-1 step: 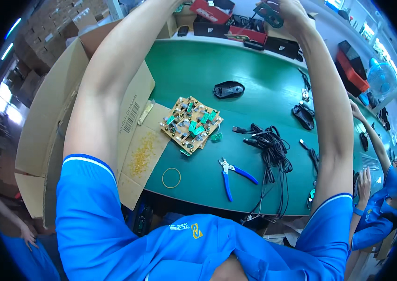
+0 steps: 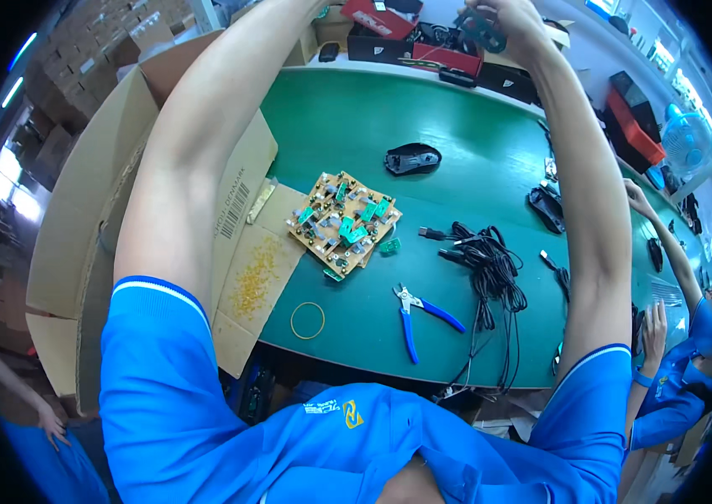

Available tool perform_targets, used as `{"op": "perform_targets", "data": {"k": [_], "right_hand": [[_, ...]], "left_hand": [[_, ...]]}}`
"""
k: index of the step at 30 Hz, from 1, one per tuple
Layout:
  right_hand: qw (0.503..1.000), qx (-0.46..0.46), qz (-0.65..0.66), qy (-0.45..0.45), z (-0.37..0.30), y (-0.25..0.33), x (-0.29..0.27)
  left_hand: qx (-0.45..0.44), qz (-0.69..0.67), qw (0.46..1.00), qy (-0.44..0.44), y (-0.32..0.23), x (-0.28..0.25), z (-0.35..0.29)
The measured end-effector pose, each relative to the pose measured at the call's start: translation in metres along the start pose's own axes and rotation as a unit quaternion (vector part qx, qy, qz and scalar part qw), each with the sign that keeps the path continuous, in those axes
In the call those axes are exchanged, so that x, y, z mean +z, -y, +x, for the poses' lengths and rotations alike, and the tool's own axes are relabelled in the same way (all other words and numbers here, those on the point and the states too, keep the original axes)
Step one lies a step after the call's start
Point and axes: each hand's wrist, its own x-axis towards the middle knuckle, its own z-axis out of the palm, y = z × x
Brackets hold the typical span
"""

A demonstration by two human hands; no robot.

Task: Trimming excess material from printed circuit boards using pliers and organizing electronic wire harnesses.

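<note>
My right hand point(image 2: 520, 25) is closed on a dark green circuit board point(image 2: 483, 34) at the top edge, over the boxes at the back of the bench. My left forearm point(image 2: 225, 92) reaches up past the upper edge, with its hand cut off there. A sliver of green point(image 2: 323, 12) shows beside that cut-off wrist; I cannot make out what it is. Below, a black mouse shell point(image 2: 413, 159) lies on the green bench top point(image 2: 331, 109). Nearer to me is a stack of tan panels with small green boards point(image 2: 344, 225).
Blue-handled cutters point(image 2: 410, 307), a rubber band point(image 2: 307, 321) and bundled black cables point(image 2: 486, 269) lie in front. A large carton point(image 2: 91, 244) stands left, yellow bits point(image 2: 257, 277) on its flap. Another mouse shell point(image 2: 547, 207) lies right, near a co-worker's hand point(image 2: 652, 332).
My right hand has shifted slightly left with the circuit board, which is now turned a little differently. The bench things appear almost unmoved.
</note>
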Motion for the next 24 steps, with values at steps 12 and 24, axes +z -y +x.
{"op": "perform_targets", "data": {"k": [12,24], "right_hand": [[0.987,0.049,-0.153,-0.031,0.009,-0.154,-0.001],[0.967,0.054,-0.246,-0.033,-0.008,-0.112,0.002]], "left_hand": [[-0.142,0.088,0.972,0.164,0.168,0.054,-0.006],[-0.128,0.163,0.968,0.145,0.169,0.049,0.023]]}}
